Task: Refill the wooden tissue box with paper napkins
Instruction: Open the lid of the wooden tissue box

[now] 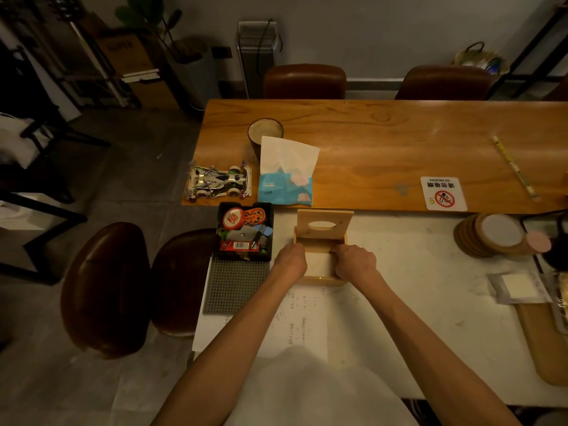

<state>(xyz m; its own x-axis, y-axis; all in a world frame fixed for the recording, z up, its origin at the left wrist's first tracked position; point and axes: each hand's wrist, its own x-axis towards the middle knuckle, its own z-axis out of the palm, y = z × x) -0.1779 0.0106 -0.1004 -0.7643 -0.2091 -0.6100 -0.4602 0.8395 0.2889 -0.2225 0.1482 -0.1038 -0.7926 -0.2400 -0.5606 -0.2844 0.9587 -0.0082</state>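
Observation:
The wooden tissue box (pixel 319 282) stands on the white table in front of me, its lid (pixel 324 226) with an oval slot tipped up at the far side. A white stack of paper napkins (pixel 319 263) lies inside the box. My left hand (pixel 290 259) grips the stack's left end and my right hand (pixel 356 261) its right end, both reaching into the box. Behind it on the wooden table lies a blue napkin pack (pixel 284 187) with a white napkin sticking up.
A black tray of small items (pixel 246 230) sits left of the box, a toy race car (pixel 218 182) and a cup (pixel 265 132) farther back. Stacked coasters (pixel 491 235) and a packet (pixel 519 287) lie to the right. Written paper (pixel 295 321) lies under my arms.

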